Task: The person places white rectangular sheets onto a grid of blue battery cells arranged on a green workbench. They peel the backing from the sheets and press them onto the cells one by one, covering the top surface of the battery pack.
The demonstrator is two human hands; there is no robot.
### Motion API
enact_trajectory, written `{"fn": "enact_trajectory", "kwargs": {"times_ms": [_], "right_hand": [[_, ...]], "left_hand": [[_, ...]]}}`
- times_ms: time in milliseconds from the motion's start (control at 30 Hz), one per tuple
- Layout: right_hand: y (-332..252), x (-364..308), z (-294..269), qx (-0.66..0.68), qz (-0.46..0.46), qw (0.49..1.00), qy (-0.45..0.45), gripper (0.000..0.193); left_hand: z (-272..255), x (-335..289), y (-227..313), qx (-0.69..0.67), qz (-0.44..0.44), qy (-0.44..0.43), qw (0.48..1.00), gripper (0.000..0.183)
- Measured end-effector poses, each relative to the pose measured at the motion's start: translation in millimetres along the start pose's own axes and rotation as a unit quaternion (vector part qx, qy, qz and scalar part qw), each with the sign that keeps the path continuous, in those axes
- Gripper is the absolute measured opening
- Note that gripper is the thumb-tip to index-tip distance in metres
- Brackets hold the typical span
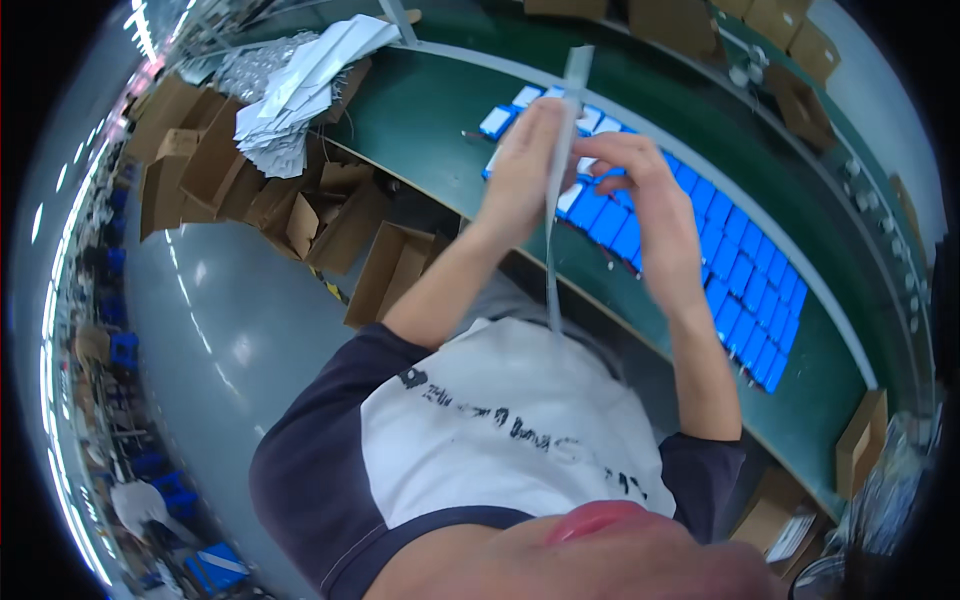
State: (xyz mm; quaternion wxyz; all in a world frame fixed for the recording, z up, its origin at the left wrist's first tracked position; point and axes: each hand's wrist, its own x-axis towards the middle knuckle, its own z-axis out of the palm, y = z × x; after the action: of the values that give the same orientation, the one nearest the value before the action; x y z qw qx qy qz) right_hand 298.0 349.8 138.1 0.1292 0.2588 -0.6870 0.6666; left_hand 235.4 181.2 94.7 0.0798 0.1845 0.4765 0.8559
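Note:
A long, thin, pale strip hangs upright in front of my chest, seen almost edge-on. My left hand is closed on its upper part, while the lower end dangles near my shirt. On the other side, my right hand has bent fingers, with the fingertips against the strip's edge; what lies between them is partly hidden. Under and beyond my hands, rows of blue battery packs lie on the green bench. Several packs at the far left end carry white rectangles on top, such as this white-topped pack.
A stack of white sheets lies at the bench's left end beside clear plastic wrap. Open cardboard boxes stand below on the left. Another carton is at the bench's right end. A rail borders the bench's far side.

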Motion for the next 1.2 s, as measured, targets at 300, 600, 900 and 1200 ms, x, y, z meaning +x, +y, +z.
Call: {"fn": "enact_trajectory", "kwargs": {"times_ms": [300, 600, 900, 1200], "right_hand": [[62, -68, 35, 0.03, 0.127, 0.922, 0.366, 0.051], [87, -59, 31, 0.022, 0.103, 0.931, 0.35, 0.032], [117, -46, 8, -0.062, 0.131, 0.937, 0.317, 0.032], [117, -36, 19, 0.15, 0.195, 0.926, 0.286, 0.033]], "left_hand": [[-13, 4, -44, 0.154, -0.067, 0.006, 0.986, 0.044], [-14, 16, -68, 0.169, 0.02, -0.08, 0.982, 0.043], [-22, 37, -52, 0.152, -0.004, -0.052, 0.987, 0.04], [-15, 45, -69, -0.048, -0.137, -0.012, 0.989, 0.051]]}}
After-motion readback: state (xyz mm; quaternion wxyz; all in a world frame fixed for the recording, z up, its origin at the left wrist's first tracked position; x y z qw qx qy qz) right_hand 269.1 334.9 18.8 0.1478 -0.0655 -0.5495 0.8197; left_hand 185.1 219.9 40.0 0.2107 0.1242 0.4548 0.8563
